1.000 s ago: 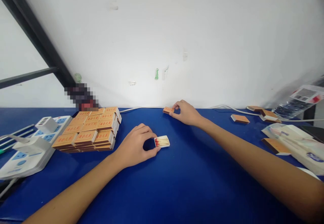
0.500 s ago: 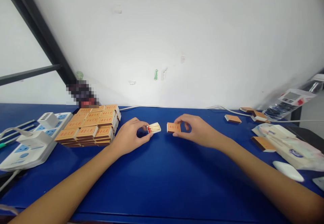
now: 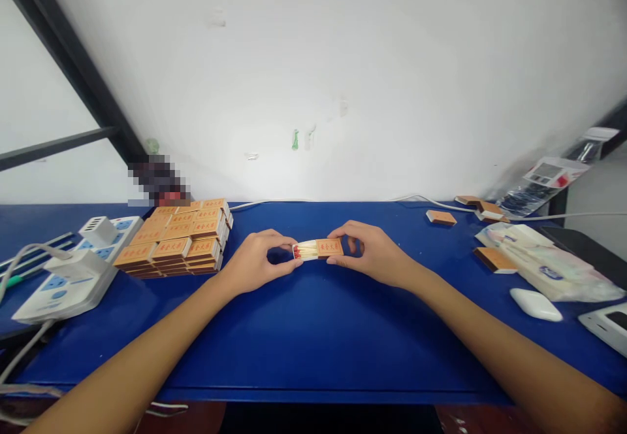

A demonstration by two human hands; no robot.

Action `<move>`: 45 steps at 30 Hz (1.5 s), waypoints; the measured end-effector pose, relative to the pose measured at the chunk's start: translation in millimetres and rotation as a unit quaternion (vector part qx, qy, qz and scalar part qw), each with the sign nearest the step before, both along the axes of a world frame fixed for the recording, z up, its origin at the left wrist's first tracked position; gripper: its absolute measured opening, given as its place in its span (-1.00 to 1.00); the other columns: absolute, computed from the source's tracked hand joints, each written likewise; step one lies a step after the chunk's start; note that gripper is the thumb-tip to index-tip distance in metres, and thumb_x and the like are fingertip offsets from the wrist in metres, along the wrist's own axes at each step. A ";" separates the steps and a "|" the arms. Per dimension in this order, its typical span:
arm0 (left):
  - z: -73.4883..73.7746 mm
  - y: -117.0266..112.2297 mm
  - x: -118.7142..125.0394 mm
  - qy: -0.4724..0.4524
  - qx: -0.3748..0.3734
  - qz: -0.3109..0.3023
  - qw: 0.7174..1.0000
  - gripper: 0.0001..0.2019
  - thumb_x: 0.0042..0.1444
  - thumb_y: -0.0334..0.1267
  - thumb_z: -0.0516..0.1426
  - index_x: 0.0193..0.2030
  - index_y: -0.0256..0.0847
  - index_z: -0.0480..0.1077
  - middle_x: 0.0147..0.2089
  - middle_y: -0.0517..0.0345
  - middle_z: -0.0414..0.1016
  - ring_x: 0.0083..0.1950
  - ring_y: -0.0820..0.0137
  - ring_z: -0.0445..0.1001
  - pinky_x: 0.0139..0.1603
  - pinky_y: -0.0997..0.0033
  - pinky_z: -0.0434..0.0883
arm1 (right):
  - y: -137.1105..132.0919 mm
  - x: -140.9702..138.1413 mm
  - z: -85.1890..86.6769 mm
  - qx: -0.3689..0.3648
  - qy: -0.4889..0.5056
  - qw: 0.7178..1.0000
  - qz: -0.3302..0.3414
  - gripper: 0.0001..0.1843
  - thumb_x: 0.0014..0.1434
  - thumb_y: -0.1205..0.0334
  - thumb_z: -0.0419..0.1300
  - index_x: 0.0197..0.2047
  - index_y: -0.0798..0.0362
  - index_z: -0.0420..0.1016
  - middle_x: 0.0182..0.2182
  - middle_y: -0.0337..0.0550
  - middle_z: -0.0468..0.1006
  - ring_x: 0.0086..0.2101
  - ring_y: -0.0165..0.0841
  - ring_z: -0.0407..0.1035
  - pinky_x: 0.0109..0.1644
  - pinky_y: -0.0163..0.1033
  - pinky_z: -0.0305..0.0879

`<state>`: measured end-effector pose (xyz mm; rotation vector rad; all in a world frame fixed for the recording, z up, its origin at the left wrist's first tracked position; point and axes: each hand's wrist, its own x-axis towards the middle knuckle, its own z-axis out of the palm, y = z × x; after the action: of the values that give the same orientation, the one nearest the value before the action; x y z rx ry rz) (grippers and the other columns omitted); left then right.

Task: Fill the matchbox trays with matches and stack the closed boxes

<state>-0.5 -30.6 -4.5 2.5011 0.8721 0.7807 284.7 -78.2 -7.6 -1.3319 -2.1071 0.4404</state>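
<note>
My left hand (image 3: 259, 259) pinches the left end of a white matchbox tray (image 3: 308, 258) filled with red-tipped matches (image 3: 304, 249). In my right hand (image 3: 369, 251) is the orange matchbox sleeve (image 3: 329, 248), gripped between thumb and fingers at its right end. The tray's right end sits inside the sleeve's left opening, and its left part with the match heads stays exposed. Both parts are held above the blue table (image 3: 294, 336). To the left of my left hand stands a stack of orange matchboxes (image 3: 171, 248).
A white power strip (image 3: 93, 277) with plugged-in adapters lies at the left. Several loose matchboxes (image 3: 441, 217) are at the right, near a clear bottle (image 3: 543, 182), a pack of tissues (image 3: 543, 264) and a small white case (image 3: 536, 304). A white cable (image 3: 441, 210) runs along the wall.
The tray and sleeve were apart; they have come together, the tray's right end now inside the sleeve. The whole view has shifted slightly.
</note>
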 end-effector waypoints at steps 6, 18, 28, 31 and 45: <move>-2.3 3.5 -2.5 -0.019 -0.030 -0.018 0.999 -0.71 0.17 -0.12 0.36 0.01 -0.11 0.63 -0.05 0.09 0.68 -0.06 0.32 0.64 0.03 0.33 0.55 | -1.8 1.5 -7.6 -0.012 0.035 0.999 0.024 -0.59 0.21 -0.05 0.42 0.06 -0.07 0.59 -0.20 -0.19 0.54 -0.34 -0.37 0.36 -0.22 -0.21 0.35; -5.2 -1.9 7.3 -0.038 -0.087 -0.045 0.994 -0.66 0.10 -0.04 0.42 0.00 -0.06 0.65 -0.04 0.07 0.69 -0.04 0.25 0.65 0.07 0.24 0.57 | -13.2 -5.0 -10.9 -0.035 0.103 0.992 0.062 -0.62 0.21 -0.01 0.43 0.05 -0.10 0.60 -0.16 -0.16 0.56 -0.29 -0.35 0.46 -0.18 -0.17 0.49; -9.7 -8.2 18.8 -0.071 -0.072 -0.082 0.991 -0.50 -0.18 0.02 0.52 -0.10 -0.12 0.62 -0.21 0.14 0.66 -0.19 0.33 0.60 -0.11 0.36 0.52 | -27.0 -13.7 -8.3 -0.030 0.087 0.988 0.124 -0.61 0.26 0.01 0.40 0.13 -0.15 0.57 -0.10 -0.16 0.57 -0.25 -0.34 0.47 -0.12 -0.17 0.48; -8.3 -8.5 16.5 -0.057 -0.066 -0.077 0.993 -0.49 -0.15 0.03 0.52 -0.07 -0.11 0.61 -0.22 0.15 0.66 -0.19 0.33 0.59 -0.12 0.34 0.51 | -29.2 -13.3 -9.1 -0.022 0.067 0.991 0.117 -0.61 0.29 -0.01 0.37 0.15 -0.16 0.54 -0.07 -0.14 0.57 -0.23 -0.32 0.48 -0.11 -0.15 0.49; 36.5 -7.5 -16.8 0.041 0.140 -0.015 0.989 -0.80 0.21 -0.13 0.33 -0.06 -0.11 0.58 -0.07 0.06 0.64 -0.02 0.24 0.54 0.05 0.18 0.50 | -21.5 -3.8 -0.1 0.018 0.002 1.000 0.018 -0.61 0.33 0.00 0.32 0.17 -0.09 0.50 -0.10 -0.10 0.58 -0.20 -0.26 0.51 -0.08 -0.07 0.53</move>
<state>-17.3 -38.0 32.1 2.8024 0.7967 0.8467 280.8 -99.7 -7.7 -1.2723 -2.1294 0.4171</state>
